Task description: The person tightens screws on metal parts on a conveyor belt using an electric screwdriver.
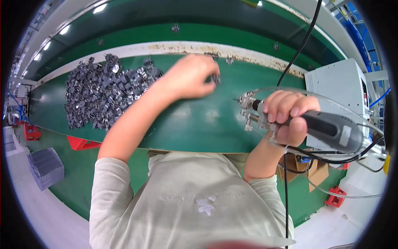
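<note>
My left hand [190, 76] is over the green tabletop, its thumb and fingers curled around a small dark component [215, 79]; motion softens its outline. In my right hand [291, 110] is a dark grey power screwdriver [331, 128], gripped around its body. Its metal nose [248, 101] and thin bit point left toward the left hand, with air between them. To the left of my left forearm lies a large heap of small black and silver components [107, 91]. Beyond my left fingers, another small component [229, 61] sits near the worktop's far edge.
A white strip [174, 47] with rusty marks borders the green table [195, 128] at the back. A light-coloured boxy machine [336, 87] stands at right. Black cable [304, 39] and clear tubing run near the screwdriver. Below right is an open cardboard box [317, 174].
</note>
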{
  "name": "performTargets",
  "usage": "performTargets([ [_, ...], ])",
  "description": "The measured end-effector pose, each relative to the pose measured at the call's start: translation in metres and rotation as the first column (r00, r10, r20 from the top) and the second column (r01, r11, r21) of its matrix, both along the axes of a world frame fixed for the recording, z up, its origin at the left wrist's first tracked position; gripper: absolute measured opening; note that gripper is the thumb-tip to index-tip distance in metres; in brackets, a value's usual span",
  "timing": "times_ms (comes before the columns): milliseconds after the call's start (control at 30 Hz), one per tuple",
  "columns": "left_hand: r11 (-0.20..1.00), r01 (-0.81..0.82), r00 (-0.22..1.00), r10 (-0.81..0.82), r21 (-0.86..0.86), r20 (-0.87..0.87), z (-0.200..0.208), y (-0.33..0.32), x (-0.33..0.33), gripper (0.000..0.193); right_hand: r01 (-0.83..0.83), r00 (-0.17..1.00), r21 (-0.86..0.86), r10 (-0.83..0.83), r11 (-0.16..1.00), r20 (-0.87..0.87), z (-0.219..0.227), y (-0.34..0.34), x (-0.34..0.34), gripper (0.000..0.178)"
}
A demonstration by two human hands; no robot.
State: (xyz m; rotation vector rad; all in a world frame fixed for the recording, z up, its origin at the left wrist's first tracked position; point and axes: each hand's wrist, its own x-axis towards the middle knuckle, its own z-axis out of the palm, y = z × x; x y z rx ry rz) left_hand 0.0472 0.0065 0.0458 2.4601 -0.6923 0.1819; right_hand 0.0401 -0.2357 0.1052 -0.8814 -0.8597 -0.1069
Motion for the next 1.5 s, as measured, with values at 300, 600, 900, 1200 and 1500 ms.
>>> performTargets([
  [300, 0.963, -0.010, 1.000, 0.001, -0.269, -0.030, -0.044, -0.024, -0.055, 0.031, -0.121, 0.992, -0.091, 0.117, 0.989, -0.048, -0.009, 0.014, 0.002, 0.026],
  [600, 0.967, 0.033, 0.996, -0.052, -0.251, -0.070, -0.046, -0.021, -0.055, 0.027, -0.100, 0.993, -0.110, 0.091, 0.989, -0.082, -0.015, 0.021, -0.003, 0.030],
  [900, 0.965, 0.024, 0.998, -0.039, -0.260, -0.050, -0.047, -0.022, -0.054, 0.027, -0.136, 0.988, -0.243, 0.149, 0.960, 0.037, -0.019, 0.013, 0.006, 0.022],
  [1200, 0.964, 0.035, 0.998, -0.046, -0.264, -0.036, -0.048, -0.021, -0.052, 0.026, -0.062, 0.998, -0.260, 0.067, 0.964, 0.013, -0.017, 0.027, -0.002, 0.023],
  [1500, 0.953, 0.069, 0.997, -0.076, -0.296, -0.012, -0.051, -0.021, -0.052, 0.027, -0.037, 0.986, -0.334, -0.019, 0.942, -0.163, -0.021, 0.041, 0.000, 0.022],
])
